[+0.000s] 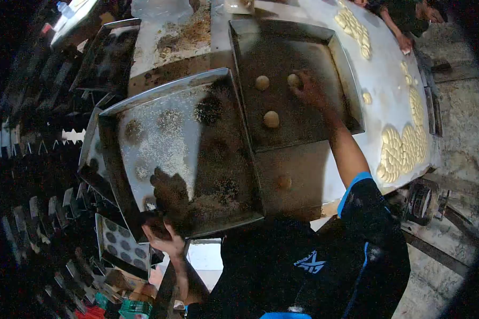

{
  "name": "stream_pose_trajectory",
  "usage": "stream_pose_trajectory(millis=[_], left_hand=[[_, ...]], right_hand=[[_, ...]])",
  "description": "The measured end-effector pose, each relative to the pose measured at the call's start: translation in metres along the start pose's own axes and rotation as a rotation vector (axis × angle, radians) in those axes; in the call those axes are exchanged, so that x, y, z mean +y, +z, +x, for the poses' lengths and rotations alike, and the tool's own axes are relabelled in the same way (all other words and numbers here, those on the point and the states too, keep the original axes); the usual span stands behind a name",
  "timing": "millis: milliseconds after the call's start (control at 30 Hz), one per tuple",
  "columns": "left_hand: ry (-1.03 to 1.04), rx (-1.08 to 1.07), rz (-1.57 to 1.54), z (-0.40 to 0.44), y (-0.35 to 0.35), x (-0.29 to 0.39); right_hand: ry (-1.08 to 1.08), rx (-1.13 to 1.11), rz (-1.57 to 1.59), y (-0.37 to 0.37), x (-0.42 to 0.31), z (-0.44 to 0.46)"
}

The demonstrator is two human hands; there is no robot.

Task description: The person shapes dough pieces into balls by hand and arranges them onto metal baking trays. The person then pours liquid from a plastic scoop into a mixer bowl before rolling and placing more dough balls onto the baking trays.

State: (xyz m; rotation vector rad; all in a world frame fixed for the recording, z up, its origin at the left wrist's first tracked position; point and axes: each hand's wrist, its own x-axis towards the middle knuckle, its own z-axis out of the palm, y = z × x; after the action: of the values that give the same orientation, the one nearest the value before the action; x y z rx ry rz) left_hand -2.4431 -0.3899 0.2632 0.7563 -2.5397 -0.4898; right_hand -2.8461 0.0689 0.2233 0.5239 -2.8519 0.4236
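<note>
The table (379,118) bears dough (403,151) and a tray (274,56).

Dim, grainy wide-angle view; the corners fade to black and straight edges bow outward. Light is strongest on the white table (377,66) at right, which looks pale and slightly washed out. 2 shadows cross the tilted tray (118,173): 1 hard-edged, darkening its right half, and 1 hand-shaped, just above the left hand (167,242). The right hand (306,87) is shaded and soft. Racks (53,212) at far left sink into noisy darkness.
</note>
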Motion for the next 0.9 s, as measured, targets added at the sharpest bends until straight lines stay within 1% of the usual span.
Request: stream_pose_trajectory(millis=[33, 67, 100, 133, 200, 233, 267, 300, 333, 367, 400, 433, 467, 500, 567, 600, 667, 700, 733, 767, 800, 833, 867, 900], left_hand=[[-0.001, -0.002, 0.008, -0.003, 0.001, -0.001], [0.047, 0.035, 0.077, -0.002, 0.003, -0.003], [0.1, 0.07, 0.146, 0.0, 0.004, -0.004], [0.107, 0.058, 0.157, 0.0, 0.002, -0.003], [-0.026, -0.001, -0.022, 0.001, 0.001, 0.004], [0.08, 0.148, -0.065, 0.003, 0.01, 0.002], [0.09, 0.137, -0.062, 0.006, 0.008, 0.009], [0.049, 0.057, -0.125, 0.01, 0.001, 0.018], [0.01, -0.021, -0.19, 0.014, -0.003, 0.024], [0.079, 0.0, -0.182, 0.016, -0.004, 0.026], [0.092, -0.015, -0.188, 0.017, -0.007, 0.02], [0.171, -0.058, -0.13, 0.02, -0.007, 0.012], [0.246, -0.097, -0.07, 0.021, -0.007, 0.006], [0.183, -0.079, -0.186, 0.018, -0.002, 0.0], [0.217, -0.076, -0.165, 0.02, -0.003, -0.001], [0.241, -0.08, -0.135, 0.021, -0.004, -0.002], [0.285, -0.06, -0.101, 0.019, -0.001, -0.007], [0.314, -0.042, -0.065, 0.017, -0.002, -0.007], [0.321, -0.036, -0.059, 0.017, -0.006, -0.002], [0.249, -0.107, -0.146, 0.016, -0.012, 0.007], [0.171, -0.177, -0.233, 0.013, -0.015, 0.014], [0.162, -0.173, -0.225, 0.008, -0.014, 0.013], [0.172, -0.12, -0.195, 0.003, -0.011, 0.009], [0.186, -0.063, -0.166, -0.003, -0.008, 0.006]], right_hand=[[-0.151, 0.177, -0.216, 0.004, -0.001, -0.009], [-0.147, 0.172, -0.208, -0.002, -0.01, -0.019], [-0.077, 0.115, -0.069, -0.011, -0.019, -0.034], [-0.003, 0.056, 0.072, -0.028, -0.035, -0.053], [0.157, -0.064, 0.353, -0.066, -0.072, -0.099], [0.238, -0.12, 0.492, -0.082, -0.089, -0.125], [0.254, -0.266, 0.526, -0.092, -0.115, -0.152], [0.271, -0.409, 0.561, -0.098, -0.145, -0.177], [0.106, -0.33, 0.364, -0.096, -0.168, -0.197], [-0.058, -0.251, 0.16, -0.089, -0.181, -0.213], [-0.037, -0.25, 0.157, -0.066, -0.18, -0.233], [-0.072, -0.266, 0.058, -0.03, -0.171, -0.254], [-0.112, -0.283, -0.041, -0.014, -0.164, -0.267], [-0.104, -0.279, -0.046, -0.016, -0.162, -0.275], [0.183, -0.243, 0.324, -0.02, -0.156, -0.28], [0.188, -0.232, 0.326, -0.028, -0.152, -0.288], [0.761, -0.345, 0.872, -0.051, -0.135, -0.313], [0.759, -0.34, 0.88, -0.048, -0.11, -0.324], [0.502, -0.372, 0.331, -0.029, -0.076, -0.332], [0.226, -0.378, -0.212, -0.005, -0.049, -0.33], [0.188, -0.229, -0.206, 0.026, -0.038, -0.305], [0.147, -0.085, -0.198, 0.048, -0.039, -0.285], [0.137, -0.09, -0.191, 0.045, -0.049, -0.287], [0.081, -0.123, -0.142, 0.037, -0.061, -0.297]])
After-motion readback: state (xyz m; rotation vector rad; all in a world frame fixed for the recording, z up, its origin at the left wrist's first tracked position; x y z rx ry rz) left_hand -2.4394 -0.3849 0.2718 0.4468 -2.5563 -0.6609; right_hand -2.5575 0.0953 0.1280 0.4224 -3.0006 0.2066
